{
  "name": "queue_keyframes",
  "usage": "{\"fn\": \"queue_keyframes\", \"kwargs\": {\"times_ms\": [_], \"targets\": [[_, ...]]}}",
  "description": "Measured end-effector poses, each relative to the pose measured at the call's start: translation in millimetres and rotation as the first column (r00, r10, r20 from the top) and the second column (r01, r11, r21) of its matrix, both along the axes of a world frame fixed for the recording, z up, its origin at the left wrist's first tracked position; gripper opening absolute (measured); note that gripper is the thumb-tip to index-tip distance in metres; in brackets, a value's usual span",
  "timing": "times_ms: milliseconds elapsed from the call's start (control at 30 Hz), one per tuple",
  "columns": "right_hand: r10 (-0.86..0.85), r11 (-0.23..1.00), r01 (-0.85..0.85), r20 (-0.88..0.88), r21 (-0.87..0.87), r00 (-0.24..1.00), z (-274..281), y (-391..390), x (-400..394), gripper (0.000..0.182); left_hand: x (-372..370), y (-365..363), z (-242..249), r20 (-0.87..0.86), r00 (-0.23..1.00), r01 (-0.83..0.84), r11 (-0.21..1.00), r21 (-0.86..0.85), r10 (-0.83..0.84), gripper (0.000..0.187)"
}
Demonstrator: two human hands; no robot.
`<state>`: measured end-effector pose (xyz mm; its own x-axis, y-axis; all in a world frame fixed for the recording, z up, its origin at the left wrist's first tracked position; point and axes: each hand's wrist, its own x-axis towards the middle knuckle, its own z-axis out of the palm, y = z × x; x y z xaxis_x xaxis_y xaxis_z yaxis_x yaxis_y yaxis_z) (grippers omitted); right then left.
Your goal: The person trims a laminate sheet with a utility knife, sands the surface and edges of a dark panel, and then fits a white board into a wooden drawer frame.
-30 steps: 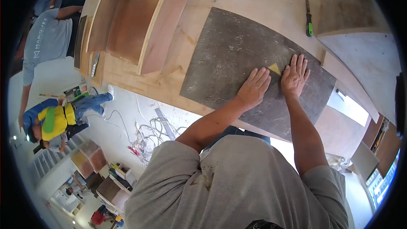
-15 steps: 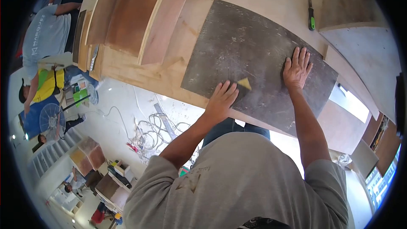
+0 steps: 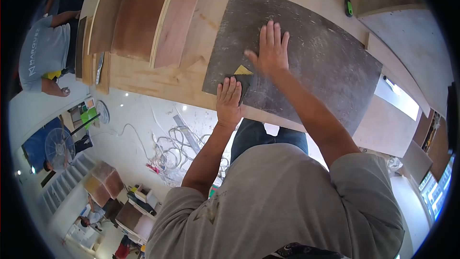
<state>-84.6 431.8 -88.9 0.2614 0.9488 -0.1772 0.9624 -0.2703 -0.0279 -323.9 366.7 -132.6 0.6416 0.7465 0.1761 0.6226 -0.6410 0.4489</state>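
Observation:
A large dark grey-brown board (image 3: 306,57), scuffed with pale marks, lies on the wooden workbench in front of me. Near its left front edge my left hand (image 3: 229,100) presses down on what looks like a folded piece of sandpaper (image 3: 243,70), dark with a yellowish corner showing. My left fingers point away from me, close together; the thumb is hidden. Farther in, toward the board's middle, my right hand (image 3: 273,52) is laid on the surface palm down. Its fingers are stretched out, the thumb stands apart, and no object shows in it.
Curved wooden panels (image 3: 139,14) stand at the bench's left. A green-and-black-handled file (image 3: 347,5) lies beyond the board. At right is a pale curved panel (image 3: 412,43). Tangled cables (image 3: 177,148) lie on the floor. A person in a grey shirt (image 3: 45,52) is at far left.
Both my hands have moved left across the board, the right one farther. The sandpaper has shifted left along with my left hand. The person at far left has changed posture.

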Motion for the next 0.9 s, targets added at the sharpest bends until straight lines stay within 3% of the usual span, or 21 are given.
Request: {"fn": "queue_keyframes", "kwargs": {"times_ms": [100,200,400,600,767,900], "targets": [[0.080,0.997,-0.079,-0.106,0.017,0.991,1.2,-38.4,-3.8,0.091,-0.1,0.1,1.4,-0.013,1.000,-0.009,0.999,-0.032,0.009,0.067],[0.110,0.990,-0.105,-0.047,0.096,0.993,-4.6,-26.1,8.2,0.090,0.3,-2.0,-1.5,-0.004,1.000,-0.003,1.000,0.013,0.003,0.069],[0.018,0.962,0.001,-0.069,0.274,0.997,-23.1,35.4,36.6,0.090,-0.2,-1.5,-0.2,-0.040,0.999,0.015,1.000,0.023,-0.014,0.073],[-0.036,0.972,0.062,-0.118,0.228,0.992,-21.7,-8.2,27.5,0.089,-0.4,-2.6,-3.3,-0.037,0.999,0.006,1.000,0.026,-0.005,0.074],[-0.021,0.975,0.020,0.002,0.221,1.000,-18.9,15.0,66.7,0.083,1.1,-2.0,0.1,-0.049,0.999,0.007,0.999,0.032,-0.006,0.074],[-0.226,0.955,0.224,-0.010,0.193,0.974,-13.2,16.3,111.5,0.078,0.6,-1.5,1.2,-0.069,0.997,0.024,0.998,0.053,-0.020,0.076]]}}
